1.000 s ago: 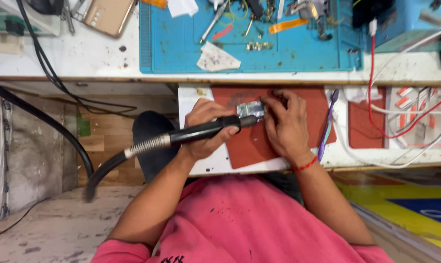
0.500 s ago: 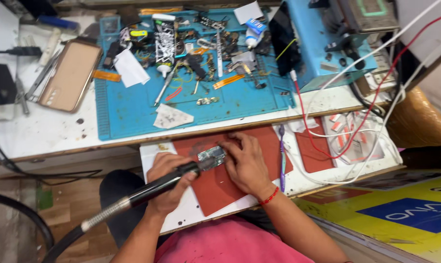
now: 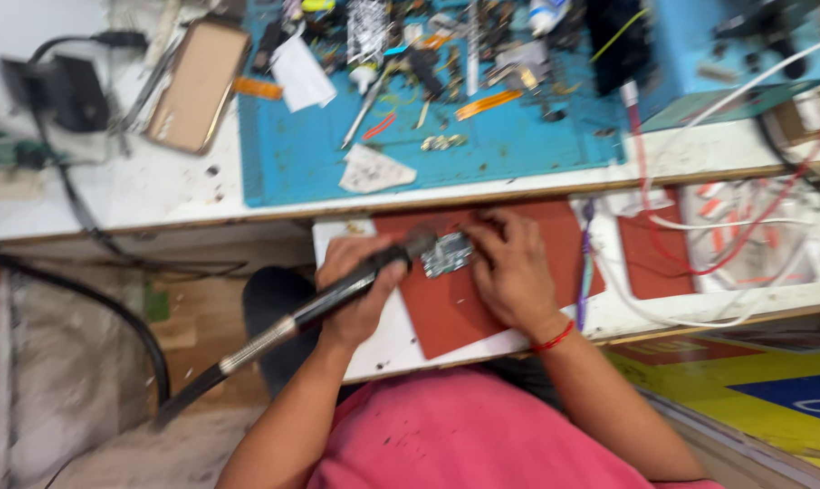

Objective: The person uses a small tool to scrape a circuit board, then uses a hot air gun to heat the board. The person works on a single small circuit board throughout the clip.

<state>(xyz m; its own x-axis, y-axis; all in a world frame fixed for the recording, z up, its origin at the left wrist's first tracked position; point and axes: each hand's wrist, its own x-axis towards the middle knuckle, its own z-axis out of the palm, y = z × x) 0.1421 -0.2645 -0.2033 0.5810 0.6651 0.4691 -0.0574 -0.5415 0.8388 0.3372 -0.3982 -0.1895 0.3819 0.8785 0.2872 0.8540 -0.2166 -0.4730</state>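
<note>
Head view: A person in a pink shirt works at a pull-out white surface [image 3: 387, 349] set below a cluttered bench. The left hand [image 3: 360, 290] is clenched around a black hot-air handpiece [image 3: 337, 294], its grip wrapped about the barrel, with the nozzle tip angled up and to the right toward a small circuit board [image 3: 446, 254]. A grey-and-black hose [image 3: 201, 380] trails from the rear of the handpiece down toward the lower left. The circuit board lies on a red-brown mat [image 3: 455, 312] that covers the middle of the white surface, between the two hands. The right hand [image 3: 514, 272], with a red band at the wrist [image 3: 555, 337], rests on the mat with its fingertips touching the right edge of the board; whether that grip pinches the board or only steadies it is lost in the blur. Above, on the upper bench, a blue work mat [image 3: 518, 145] carries scattered tools, tweezers and small parts. A phone with a tan back [image 3: 197, 86] lies to its left, near a black box [image 3: 61, 91] with a cable. White and red wires [image 3: 727, 235] loop across a second red-brown mat at the right.
</note>
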